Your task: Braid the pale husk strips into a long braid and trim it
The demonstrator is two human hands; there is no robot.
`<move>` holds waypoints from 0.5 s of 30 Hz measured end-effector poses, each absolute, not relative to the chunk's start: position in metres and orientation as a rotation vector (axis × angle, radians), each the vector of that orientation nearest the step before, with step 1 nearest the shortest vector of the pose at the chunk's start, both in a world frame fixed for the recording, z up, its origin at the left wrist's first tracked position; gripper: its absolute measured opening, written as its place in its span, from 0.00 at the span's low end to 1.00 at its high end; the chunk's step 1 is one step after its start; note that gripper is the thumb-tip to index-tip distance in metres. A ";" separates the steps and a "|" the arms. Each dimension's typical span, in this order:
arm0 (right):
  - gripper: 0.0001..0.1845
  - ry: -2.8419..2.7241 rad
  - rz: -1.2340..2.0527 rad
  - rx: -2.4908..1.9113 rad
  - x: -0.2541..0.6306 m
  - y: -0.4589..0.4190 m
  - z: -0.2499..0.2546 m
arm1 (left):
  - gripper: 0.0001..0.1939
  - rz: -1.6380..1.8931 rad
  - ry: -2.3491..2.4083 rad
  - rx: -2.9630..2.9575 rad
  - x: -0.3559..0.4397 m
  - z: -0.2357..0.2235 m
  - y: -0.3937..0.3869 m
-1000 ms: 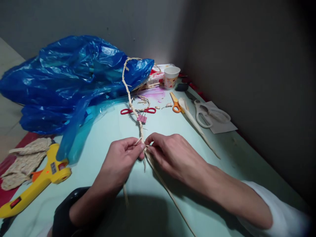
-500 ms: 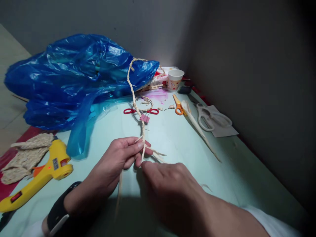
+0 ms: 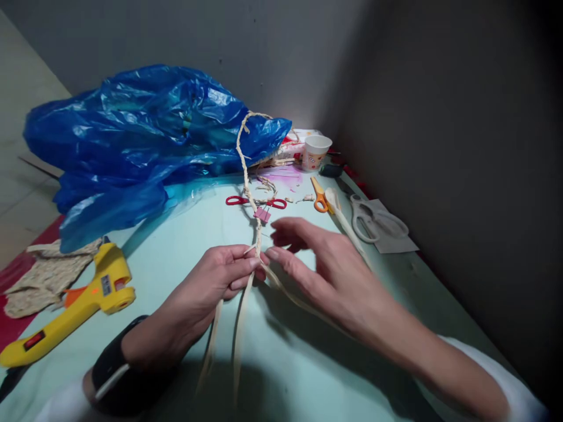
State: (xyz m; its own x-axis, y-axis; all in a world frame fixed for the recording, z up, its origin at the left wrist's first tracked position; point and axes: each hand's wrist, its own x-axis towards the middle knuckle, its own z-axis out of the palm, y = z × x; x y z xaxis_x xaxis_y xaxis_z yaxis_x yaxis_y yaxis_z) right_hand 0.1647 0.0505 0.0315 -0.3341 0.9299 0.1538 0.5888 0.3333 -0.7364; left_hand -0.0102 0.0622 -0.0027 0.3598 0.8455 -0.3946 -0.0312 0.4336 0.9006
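Straw-coloured braided cord [image 3: 258,235] is pinched in our left hand [image 3: 215,272] where loose strands [image 3: 240,328] part, probably keeping it tight, our right hand's [image 3: 336,269] grip apart.

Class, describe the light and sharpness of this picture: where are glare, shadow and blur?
Head view: glare streaks the blue plastic bag; the right wall sinks into blackness. Head view: shadow darkens the tabletop near the bottom; loose strands and the right sleeve look soft.
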 end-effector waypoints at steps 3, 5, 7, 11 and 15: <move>0.15 -1.905 1.494 -1.198 0.165 0.065 0.017 | 0.07 0.689 1.054 1.015 -0.011 -0.005 0.062; 0.15 -1.823 1.663 -1.142 0.162 0.068 0.004 | 0.07 0.687 1.062 1.046 -0.010 -0.005 0.061; 0.15 -1.869 1.569 -1.149 0.160 0.068 -0.005 | 0.06 0.696 1.074 1.060 -0.008 -0.003 0.060; 0.13 -2.000 1.294 -1.204 0.159 0.066 -0.006 | 0.02 0.731 1.131 1.058 -0.003 -0.001 0.055; 0.12 -1.980 1.241 -1.280 0.158 0.063 -0.003 | 0.06 0.782 1.146 1.041 0.000 -0.005 0.051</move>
